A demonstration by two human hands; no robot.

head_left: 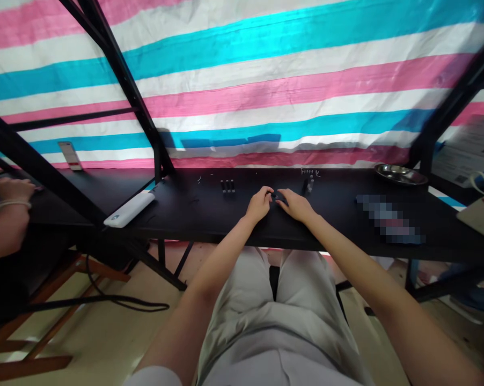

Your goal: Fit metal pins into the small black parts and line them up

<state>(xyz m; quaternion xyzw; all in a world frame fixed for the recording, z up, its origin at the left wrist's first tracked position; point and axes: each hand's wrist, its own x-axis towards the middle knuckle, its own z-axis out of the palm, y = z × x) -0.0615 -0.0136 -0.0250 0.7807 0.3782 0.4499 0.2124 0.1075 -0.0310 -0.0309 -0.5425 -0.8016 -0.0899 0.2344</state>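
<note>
Close together over the black table (185,209), my two hands meet near the middle. My left hand (260,203) is closed, its thumb and fingertips pinching a small dark piece (274,195) whose kind I cannot make out. Just to the right, my right hand (296,205) has its thumb and fingers curled at the same spot, closed around something dark and too small to name. Beyond my left hand, a row of small dark cylinders with pale ends (227,186) stands on the table. Small dark and clear pieces (308,184) are grouped beyond my right hand.
Tiny pale bits (309,171) lie near the table's back edge. To the right are a shiny metal dish (401,175) and a pixelated item (389,219). A long white case (130,209) sits at left by the black frame (129,88). Another person's arm (11,220) rests farther left.
</note>
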